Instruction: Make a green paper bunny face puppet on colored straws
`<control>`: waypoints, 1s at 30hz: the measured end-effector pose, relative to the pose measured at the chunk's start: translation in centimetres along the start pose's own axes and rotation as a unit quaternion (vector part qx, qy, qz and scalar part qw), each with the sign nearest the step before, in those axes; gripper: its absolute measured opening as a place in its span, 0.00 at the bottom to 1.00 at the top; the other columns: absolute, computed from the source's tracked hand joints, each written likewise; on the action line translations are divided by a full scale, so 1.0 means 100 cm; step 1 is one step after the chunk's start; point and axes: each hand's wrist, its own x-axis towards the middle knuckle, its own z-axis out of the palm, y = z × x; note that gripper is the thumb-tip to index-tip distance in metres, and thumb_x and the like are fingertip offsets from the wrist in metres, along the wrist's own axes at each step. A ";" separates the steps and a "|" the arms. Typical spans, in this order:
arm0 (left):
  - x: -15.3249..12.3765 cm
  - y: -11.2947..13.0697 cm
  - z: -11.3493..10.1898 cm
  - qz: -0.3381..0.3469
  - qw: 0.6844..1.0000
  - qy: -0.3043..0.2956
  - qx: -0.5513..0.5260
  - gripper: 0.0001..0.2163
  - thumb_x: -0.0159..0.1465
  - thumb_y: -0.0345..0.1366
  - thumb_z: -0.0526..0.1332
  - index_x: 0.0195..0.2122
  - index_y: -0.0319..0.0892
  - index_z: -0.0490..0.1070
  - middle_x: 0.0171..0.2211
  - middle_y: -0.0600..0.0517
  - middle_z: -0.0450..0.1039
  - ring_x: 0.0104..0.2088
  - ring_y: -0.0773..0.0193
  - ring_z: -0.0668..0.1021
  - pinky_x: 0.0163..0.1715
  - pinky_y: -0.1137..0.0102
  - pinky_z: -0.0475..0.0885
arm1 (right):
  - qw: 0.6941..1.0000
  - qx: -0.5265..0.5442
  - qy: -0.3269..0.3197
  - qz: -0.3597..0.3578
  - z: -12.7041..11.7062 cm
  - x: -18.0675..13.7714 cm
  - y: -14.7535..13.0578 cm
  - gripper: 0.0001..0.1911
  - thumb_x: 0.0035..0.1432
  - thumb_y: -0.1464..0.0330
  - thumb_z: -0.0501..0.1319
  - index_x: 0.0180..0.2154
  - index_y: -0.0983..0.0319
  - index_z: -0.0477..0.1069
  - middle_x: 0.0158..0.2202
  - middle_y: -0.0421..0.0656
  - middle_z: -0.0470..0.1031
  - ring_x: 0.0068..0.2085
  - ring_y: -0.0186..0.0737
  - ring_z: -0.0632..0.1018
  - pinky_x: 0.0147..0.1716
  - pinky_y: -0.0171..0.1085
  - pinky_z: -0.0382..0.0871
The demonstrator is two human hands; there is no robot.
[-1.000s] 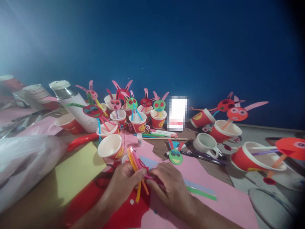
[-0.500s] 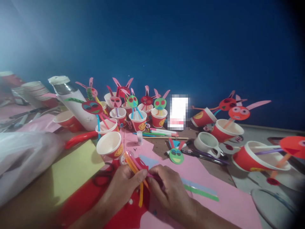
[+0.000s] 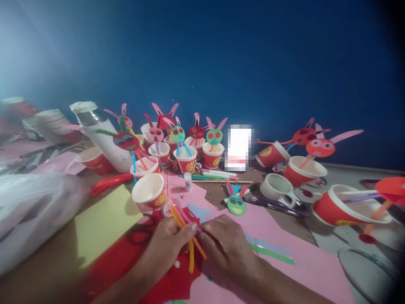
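Observation:
My left hand is closed around a small bunch of coloured straws, orange, yellow and pink, which stick up and hang down past the fingers. My right hand meets it from the right, fingertips pinched on the same bunch near the thumb of the left hand. Both hands hover over red paper and pink paper on the table. An empty red paper cup stands just behind the straws.
Several red cups with paper rabbit faces on straws stand along the blue wall. More such cups lie to the right. A white bottle, yellow paper, a plastic bag, markers and a green paper face surround the hands.
The hands have stayed together on the straws, with small shifts of the fingers. The view has drifted slightly, so the cups sit a little further right.

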 end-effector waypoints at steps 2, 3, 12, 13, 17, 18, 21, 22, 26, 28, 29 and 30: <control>0.000 -0.002 0.000 -0.001 1.000 0.004 -0.006 0.14 0.55 0.44 0.61 0.23 0.37 0.71 0.18 0.51 0.71 0.21 0.65 0.73 0.20 0.74 0.67 | 0.999 -0.016 0.009 -0.036 0.000 0.000 0.002 0.16 0.61 0.71 0.49 0.21 0.62 0.60 0.19 0.39 0.65 0.23 0.33 0.63 0.28 0.35 0.52; 0.000 -0.003 0.000 -0.001 1.000 0.008 -0.011 0.14 0.54 0.44 0.61 0.23 0.37 0.71 0.18 0.52 0.71 0.21 0.65 0.73 0.20 0.74 0.66 | 0.998 -0.021 0.011 -0.051 0.000 0.000 0.003 0.15 0.61 0.71 0.49 0.21 0.62 0.60 0.19 0.39 0.66 0.23 0.33 0.63 0.29 0.35 0.52; -0.003 -0.001 0.006 0.011 0.999 0.036 -0.035 0.13 0.54 0.44 0.62 0.22 0.38 0.69 0.18 0.52 0.70 0.21 0.66 0.73 0.19 0.75 0.67 | 0.997 -0.034 0.030 -0.066 0.001 0.001 0.002 0.14 0.62 0.71 0.49 0.24 0.63 0.64 0.20 0.39 0.69 0.24 0.33 0.67 0.30 0.37 0.53; -0.003 -0.001 0.006 0.011 0.998 0.038 -0.038 0.13 0.54 0.44 0.61 0.23 0.38 0.69 0.18 0.52 0.71 0.20 0.66 0.73 0.19 0.75 0.66 | 0.997 -0.030 0.036 -0.056 0.001 0.001 0.001 0.13 0.62 0.71 0.50 0.25 0.63 0.65 0.21 0.39 0.69 0.24 0.33 0.68 0.31 0.37 0.53; -0.001 -0.005 0.004 0.009 0.999 0.033 -0.032 0.14 0.55 0.45 0.61 0.23 0.38 0.68 0.17 0.52 0.70 0.17 0.68 0.71 0.15 0.77 0.63 | 0.997 -0.034 0.039 -0.049 0.001 0.001 -0.001 0.09 0.60 0.73 0.51 0.29 0.62 0.67 0.22 0.39 0.71 0.25 0.34 0.69 0.31 0.38 0.52; 0.000 -0.007 0.004 0.005 0.999 0.029 -0.020 0.15 0.55 0.45 0.60 0.22 0.38 0.68 0.16 0.52 0.70 0.16 0.69 0.70 0.13 0.77 0.62 | 0.997 -0.040 0.038 -0.062 0.001 0.001 -0.001 0.09 0.59 0.73 0.51 0.28 0.62 0.66 0.21 0.39 0.70 0.24 0.34 0.69 0.31 0.38 0.52; 0.003 -0.012 0.002 -0.010 1.000 0.017 0.017 0.16 0.57 0.47 0.58 0.21 0.38 0.67 0.13 0.53 0.67 0.13 0.69 0.68 0.10 0.78 0.58 | 0.992 -0.066 0.031 -0.106 0.000 0.001 0.002 0.10 0.56 0.74 0.52 0.23 0.62 0.64 0.19 0.39 0.67 0.22 0.34 0.66 0.30 0.38 0.52; 0.003 -0.013 0.002 -0.013 1.000 0.012 0.025 0.17 0.57 0.47 0.57 0.21 0.38 0.67 0.12 0.53 0.66 0.12 0.69 0.67 0.09 0.78 0.58 | 0.991 -0.072 0.029 -0.113 0.000 0.001 0.002 0.11 0.56 0.73 0.52 0.22 0.62 0.63 0.18 0.39 0.67 0.22 0.34 0.65 0.30 0.38 0.52; 0.002 -0.008 0.004 0.001 1.000 0.025 0.011 0.16 0.56 0.47 0.59 0.22 0.37 0.68 0.14 0.53 0.68 0.14 0.69 0.68 0.11 0.77 0.60 | 0.997 -0.048 0.041 -0.046 0.000 0.002 0.002 0.11 0.59 0.71 0.53 0.24 0.62 0.66 0.20 0.39 0.70 0.23 0.34 0.67 0.32 0.38 0.54; 0.000 -0.003 0.005 0.016 0.999 0.043 -0.012 0.14 0.55 0.45 0.60 0.24 0.37 0.69 0.17 0.52 0.70 0.16 0.69 0.70 0.13 0.77 0.63 | 0.999 -0.020 0.042 0.010 0.000 0.003 0.001 0.10 0.60 0.69 0.54 0.27 0.61 0.68 0.23 0.39 0.73 0.25 0.35 0.68 0.32 0.37 0.55; 0.000 -0.001 0.006 0.021 0.998 0.049 -0.024 0.14 0.55 0.45 0.61 0.25 0.37 0.70 0.17 0.52 0.71 0.17 0.68 0.71 0.14 0.77 0.64 | 0.999 -0.010 0.039 0.025 0.000 0.003 0.000 0.10 0.60 0.68 0.54 0.27 0.61 0.69 0.23 0.38 0.74 0.26 0.35 0.69 0.33 0.36 0.55; 0.000 0.000 0.006 0.025 0.998 0.050 -0.033 0.13 0.55 0.44 0.61 0.25 0.37 0.71 0.18 0.52 0.71 0.17 0.67 0.72 0.15 0.76 0.64 | 0.999 -0.005 0.035 0.031 -0.001 0.004 -0.001 0.11 0.60 0.67 0.54 0.27 0.60 0.69 0.23 0.38 0.74 0.26 0.36 0.69 0.33 0.36 0.56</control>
